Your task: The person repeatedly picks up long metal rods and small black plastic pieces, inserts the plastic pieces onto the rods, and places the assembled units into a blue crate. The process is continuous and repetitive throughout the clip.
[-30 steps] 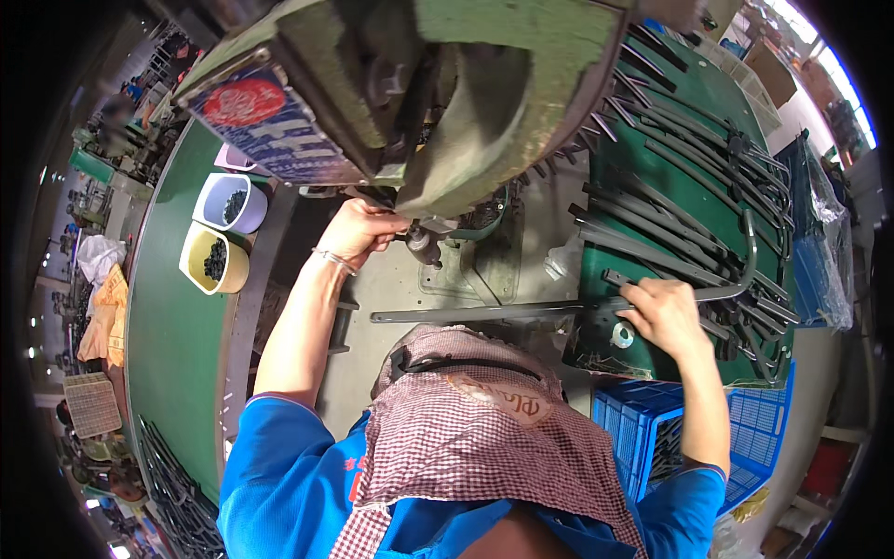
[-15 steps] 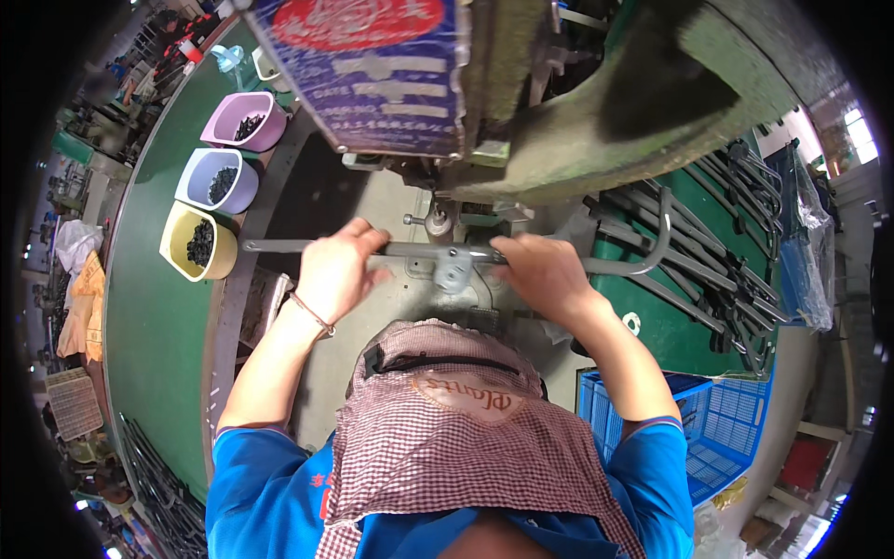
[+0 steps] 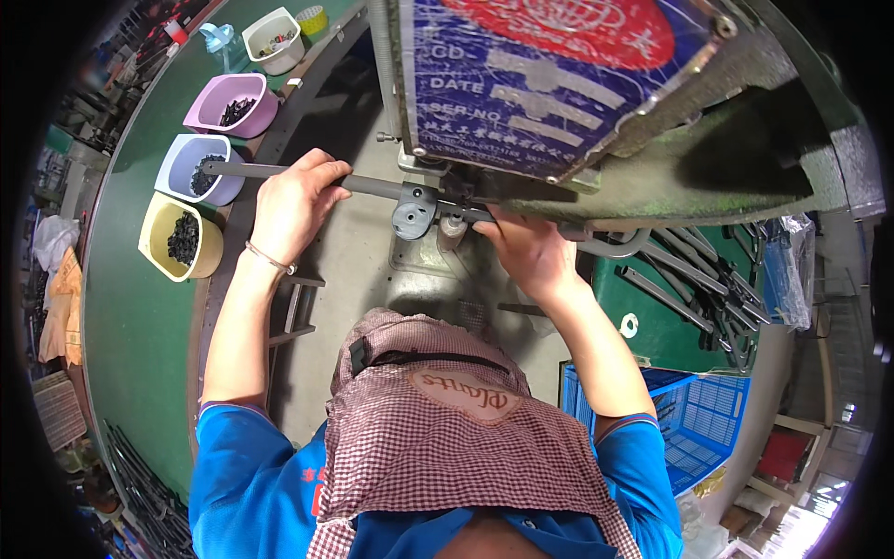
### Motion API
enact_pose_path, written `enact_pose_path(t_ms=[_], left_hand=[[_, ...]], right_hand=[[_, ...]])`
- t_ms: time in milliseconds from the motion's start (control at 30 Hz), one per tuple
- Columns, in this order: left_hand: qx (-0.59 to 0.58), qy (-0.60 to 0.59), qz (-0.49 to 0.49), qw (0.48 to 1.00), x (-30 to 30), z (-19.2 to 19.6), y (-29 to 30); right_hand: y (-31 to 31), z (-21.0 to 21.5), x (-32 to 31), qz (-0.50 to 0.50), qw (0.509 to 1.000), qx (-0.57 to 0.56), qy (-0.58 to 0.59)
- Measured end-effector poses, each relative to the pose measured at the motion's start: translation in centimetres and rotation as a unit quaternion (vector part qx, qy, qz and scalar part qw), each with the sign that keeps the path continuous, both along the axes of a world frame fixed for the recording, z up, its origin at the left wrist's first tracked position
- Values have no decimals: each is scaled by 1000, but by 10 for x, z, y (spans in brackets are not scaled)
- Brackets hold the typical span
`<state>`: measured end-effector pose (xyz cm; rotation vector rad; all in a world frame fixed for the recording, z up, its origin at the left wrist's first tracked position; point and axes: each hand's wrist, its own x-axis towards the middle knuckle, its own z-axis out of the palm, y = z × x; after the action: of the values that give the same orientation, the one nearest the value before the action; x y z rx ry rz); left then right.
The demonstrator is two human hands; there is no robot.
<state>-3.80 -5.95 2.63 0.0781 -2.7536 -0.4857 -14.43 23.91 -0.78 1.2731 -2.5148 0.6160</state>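
Note:
A dark grey metal tube (image 3: 375, 185) with a curved right end runs crosswise in front of me at the machine. Near its middle sits a grey joint piece with a round disc (image 3: 412, 220). My left hand (image 3: 300, 200) is closed around the tube left of the joint, the tube's flat tip sticking out past it over the blue bin. My right hand (image 3: 535, 253) grips the tube right of the joint, just below the machine's green body; its fingers are partly hidden. Under the machine head, close behind the joint, a metal post (image 3: 452, 230) stands on the machine base.
The press-like machine (image 3: 652, 177) with a blue plate fills the upper right. On the green bench at left stand yellow (image 3: 209, 253), blue (image 3: 171, 177), pink (image 3: 207, 102) and white (image 3: 261, 47) bins of small parts. More tubes (image 3: 694, 279) lie at right, above a blue crate (image 3: 703, 419).
Both hands have moved the tube up and toward the machine, its left end now higher and over the blue bin. The view has shifted, and the machine's plate appears further right.

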Motion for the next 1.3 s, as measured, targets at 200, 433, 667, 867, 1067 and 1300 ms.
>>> enact_pose_path(t_ms=[200, 433, 667, 867, 1067, 1300], left_hand=[[15, -23, -38, 999, -3, -16, -13], [38, -82, -27, 996, -8, -13, -11], [51, -70, -22, 996, -11, -18, -7], [728, 19, -114, 676, 12, -28, 34], [812, 49, -111, 571, 20, -16, 94], [690, -25, -112, 715, 27, -14, 95]], right_hand=[[-6, -16, 0, -21, 997, 31, -67], [-7, -33, -9, -29, 996, 77, -44], [-8, -48, -8, -35, 988, -64, 138], [-12, -4, 22, 16, 986, -162, 29], [-50, 9, 61, 123, 951, -271, -81], [-44, -11, 62, 170, 811, -424, -366]])
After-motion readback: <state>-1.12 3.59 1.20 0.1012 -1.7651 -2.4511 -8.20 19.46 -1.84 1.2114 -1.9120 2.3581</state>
